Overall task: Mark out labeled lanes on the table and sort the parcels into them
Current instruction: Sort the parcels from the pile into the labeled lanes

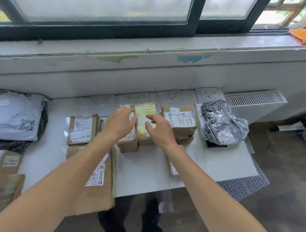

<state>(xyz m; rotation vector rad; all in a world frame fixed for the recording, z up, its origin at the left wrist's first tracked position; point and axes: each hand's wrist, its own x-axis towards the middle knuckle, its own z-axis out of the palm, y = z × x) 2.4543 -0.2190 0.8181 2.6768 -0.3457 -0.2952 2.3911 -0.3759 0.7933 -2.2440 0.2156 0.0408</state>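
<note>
Handwritten paper lane labels (137, 97) line the far edge of the white table (143, 172), and thin lines divide it into lanes. In the second lane a yellow-taped box (144, 109) stands beside a brown box (128, 144). My left hand (119, 122) hovers over the brown box with relaxed fingers. My right hand (158, 128) hovers at the taped box, its fingers loosely spread, holding nothing. A small labelled carton (83, 129) and a flat carton (99, 182) lie in the left lane. A carton (181, 119) sits in the third lane and a crumpled silver bag (220, 122) in the fourth.
A grey mailer bag (12, 115) and more cartons (5, 178) lie at the left. A wall and window sill run behind the table. An orange cloth (302, 35) lies on the sill. A radiator grille (253, 98) and mesh (242, 185) are at the right.
</note>
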